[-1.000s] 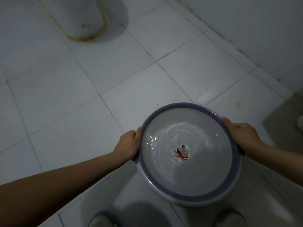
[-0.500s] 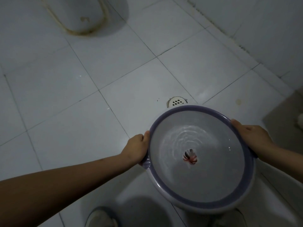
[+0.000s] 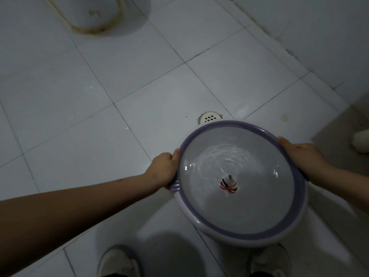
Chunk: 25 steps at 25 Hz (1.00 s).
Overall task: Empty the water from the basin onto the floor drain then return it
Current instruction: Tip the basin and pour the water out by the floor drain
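**Clerk:** Entry one, the task's own thing?

**Checker:** Basin (image 3: 229, 124), round, pale inside, with a purple rim. It was held off the tiled floor (image 3: 99, 156) by both hands, its mouth facing up. Water (image 3: 225, 156) lay in it, rippled in rings. A red and dark motif (image 3: 228, 184) showed at the bottom centre.

**Clerk:** Position against the drain?

**Checker:** The floor drain (image 3: 210, 118), a small white grate, showed just past the basin's far rim. No water was on the tiles there.

**Clerk:** Entry two, left hand?

**Checker:** The left hand (image 3: 162, 169) gripped the basin's left rim. Its thumb (image 3: 176, 154) lay over the top of the rim and its fingers curled under the edge, out of sight. The bare forearm reached in from the lower left, nearly straight.

**Clerk:** Entry three, right hand?

**Checker:** The right hand (image 3: 301, 154) gripped the opposite rim. Its thumb lay along the top and its fingers were tucked beneath. The forearm came in from the right edge, angled up toward the basin.

**Clerk:** Sundries?

**Checker:** Two pale shoes, the left shoe (image 3: 117, 260) and the right shoe (image 3: 269, 260), stood at the bottom edge, the right one partly under the basin. A white fixture base (image 3: 93, 15) with a stained seam stood at the top left. A tiled wall (image 3: 319, 27) filled the upper right. A white object (image 3: 361, 141) sat at the right edge; I could not tell what it was.
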Motion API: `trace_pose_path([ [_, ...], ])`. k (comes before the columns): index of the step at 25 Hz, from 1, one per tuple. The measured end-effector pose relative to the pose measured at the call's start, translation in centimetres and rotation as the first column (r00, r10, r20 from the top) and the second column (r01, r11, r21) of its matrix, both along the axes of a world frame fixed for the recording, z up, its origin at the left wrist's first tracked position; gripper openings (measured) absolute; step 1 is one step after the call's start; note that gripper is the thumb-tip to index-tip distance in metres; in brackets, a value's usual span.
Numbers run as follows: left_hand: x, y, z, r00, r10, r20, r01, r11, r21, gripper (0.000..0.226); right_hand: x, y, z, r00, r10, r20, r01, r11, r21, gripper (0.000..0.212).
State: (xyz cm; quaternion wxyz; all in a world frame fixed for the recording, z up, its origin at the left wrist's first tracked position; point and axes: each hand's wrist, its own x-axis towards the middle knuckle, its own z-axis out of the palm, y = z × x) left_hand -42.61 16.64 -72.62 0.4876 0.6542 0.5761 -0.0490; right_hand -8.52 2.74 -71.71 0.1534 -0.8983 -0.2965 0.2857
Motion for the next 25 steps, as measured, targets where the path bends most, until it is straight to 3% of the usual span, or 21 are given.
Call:
trace_pose_path([
  [9, 0.1, 0.3, 0.7, 0.999, -0.010, -0.040, 0.008, 1.000, -0.030, 0.065, -0.3, 0.6, 0.3, 0.998, -0.008, -0.055, 0.007, 1.000, -0.015, 0.072],
  [25, 0.7, 1.0, 1.2, 0.999, 0.028, -0.036, -0.030, 0.998, -0.059, 0.065, 0.7, 1.7, 0.0, 0.999, -0.036, -0.009, 0.035, 0.995, -0.092, 0.068],
])
